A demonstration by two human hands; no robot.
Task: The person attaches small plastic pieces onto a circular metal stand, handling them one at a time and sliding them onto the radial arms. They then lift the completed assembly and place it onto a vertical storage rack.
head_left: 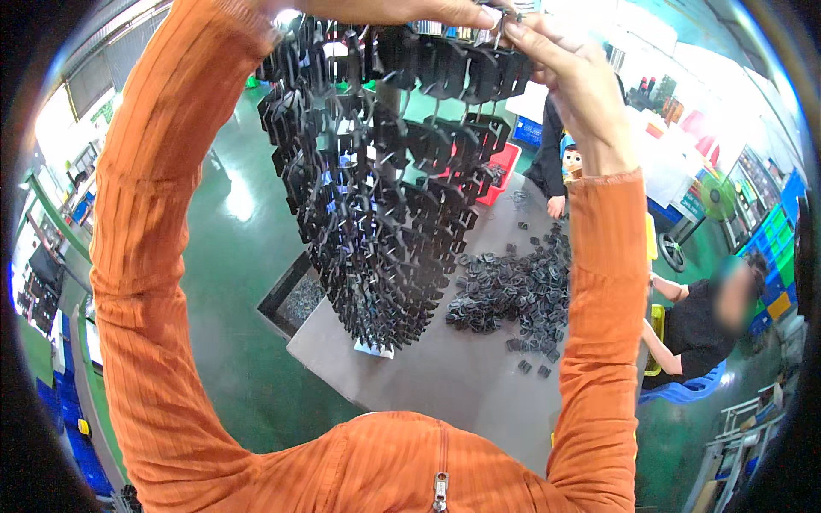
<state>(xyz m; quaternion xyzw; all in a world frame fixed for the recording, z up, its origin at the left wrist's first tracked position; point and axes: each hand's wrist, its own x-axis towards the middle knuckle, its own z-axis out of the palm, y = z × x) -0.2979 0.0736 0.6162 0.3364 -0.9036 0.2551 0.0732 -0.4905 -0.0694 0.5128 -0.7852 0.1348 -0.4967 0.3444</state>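
Both my arms are raised around a tall hanging rack of black plastic pieces (376, 188), strung in dense rows on metal hooks and tapering toward the table. My left hand (402, 10) reaches across the rack's top, mostly cut off by the picture's upper edge; one digit points right, its tip at a small metal bit. Meeting it there, my right hand (569, 64) is closed, thumb and fingers pinched at the rack's top right corner. What lies between the fingertips is too small to make out.
Below the rack stands a grey table (410, 376) with a heap of loose black pieces (513, 295). A dark bin (295, 295) sits at its left, a red crate (500, 175) beyond. One co-worker in black (705, 325) sits at the right; another person's hand (556, 206) rests by the far side.
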